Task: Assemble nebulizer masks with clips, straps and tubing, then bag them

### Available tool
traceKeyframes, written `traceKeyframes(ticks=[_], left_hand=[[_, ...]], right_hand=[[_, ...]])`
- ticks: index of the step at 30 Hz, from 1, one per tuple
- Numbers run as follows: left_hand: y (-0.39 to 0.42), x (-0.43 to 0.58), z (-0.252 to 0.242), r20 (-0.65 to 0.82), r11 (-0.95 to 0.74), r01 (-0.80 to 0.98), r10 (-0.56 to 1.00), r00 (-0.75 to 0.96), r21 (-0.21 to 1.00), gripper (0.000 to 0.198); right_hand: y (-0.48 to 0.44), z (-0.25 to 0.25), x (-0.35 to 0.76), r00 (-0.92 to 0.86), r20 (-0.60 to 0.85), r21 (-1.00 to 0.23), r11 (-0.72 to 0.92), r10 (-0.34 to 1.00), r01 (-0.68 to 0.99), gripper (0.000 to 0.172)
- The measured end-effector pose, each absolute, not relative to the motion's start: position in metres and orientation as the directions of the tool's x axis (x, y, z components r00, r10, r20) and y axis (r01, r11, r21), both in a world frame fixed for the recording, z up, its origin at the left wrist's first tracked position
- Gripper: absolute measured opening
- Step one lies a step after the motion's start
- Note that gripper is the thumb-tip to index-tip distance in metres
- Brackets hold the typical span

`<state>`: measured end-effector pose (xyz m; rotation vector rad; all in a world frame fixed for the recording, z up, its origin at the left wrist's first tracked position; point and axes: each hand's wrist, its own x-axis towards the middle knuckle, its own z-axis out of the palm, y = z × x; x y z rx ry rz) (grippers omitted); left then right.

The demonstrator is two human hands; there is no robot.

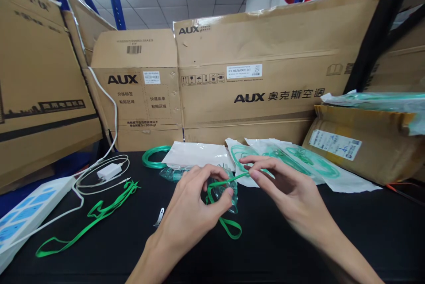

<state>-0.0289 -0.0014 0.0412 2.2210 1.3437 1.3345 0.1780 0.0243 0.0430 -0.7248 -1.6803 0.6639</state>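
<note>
Between my hands stretches a thin green elastic strap (233,227), its looped lower end hanging toward the black tabletop. My left hand (202,200) pinches the strap between thumb and fingers. Its other end sits in the fingertips of my right hand (282,182). Behind the hands lies a clear green-tinted plastic mask (234,197), partly hidden by them; I cannot tell whether the strap is joined to it. Coiled green tubing (156,157) rests behind to the left, beside a white packet (199,153).
More green straps (102,215) lie at left, near a white charger (109,171) with its cable and a power strip (33,209). A small metal piece (160,216) is by my left wrist. Packaged tubing sets (299,160) and a cardboard box (358,142) stand at right.
</note>
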Motion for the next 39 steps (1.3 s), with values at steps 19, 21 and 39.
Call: traceKeyframes(ticks=[19, 21, 39], left_hand=[[0.002, -0.036, 0.043, 0.577, -0.537, 0.627, 0.8, 0.165, 0.565, 0.014], [0.002, -0.037, 0.043, 0.573, -0.536, 0.63, 0.801, 0.171, 0.562, 0.015], [0.007, -0.032, 0.038, 0.615, -0.453, 0.715, 0.788, 0.04, 0.533, 0.018]], right_hand=[[0.031, 0.053, 0.198, 0.069, 0.66, -0.745, 0.64, 0.748, 0.188, 0.018], [0.032, 0.052, 0.198, 0.099, 0.655, -0.754, 0.637, 0.749, 0.162, 0.019], [0.011, 0.057, 0.177, -0.107, 0.644, -0.736, 0.652, 0.758, 0.184, 0.011]])
